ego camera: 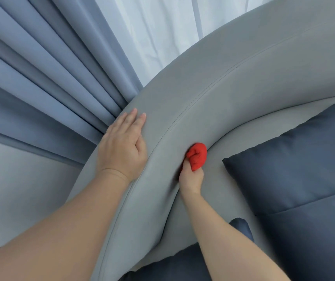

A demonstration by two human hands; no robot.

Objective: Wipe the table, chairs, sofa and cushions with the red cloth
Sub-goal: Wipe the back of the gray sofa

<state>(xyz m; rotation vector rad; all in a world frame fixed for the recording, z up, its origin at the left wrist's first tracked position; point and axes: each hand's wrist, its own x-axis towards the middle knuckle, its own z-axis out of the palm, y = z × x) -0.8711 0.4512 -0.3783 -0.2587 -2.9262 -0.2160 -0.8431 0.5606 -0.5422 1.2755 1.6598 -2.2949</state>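
Red cloth point(197, 156) — wadded, right hand point(191, 178) half-hidden

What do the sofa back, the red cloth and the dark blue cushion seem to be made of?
The sofa back: grey upholstery fabric, matte, perhaps velvety; a stitched seam runs along it.
The red cloth: soft textile, possibly knit or microfibre; it bunches in the right hand.
The dark blue cushion: smooth woven fabric, matte, soft creases.
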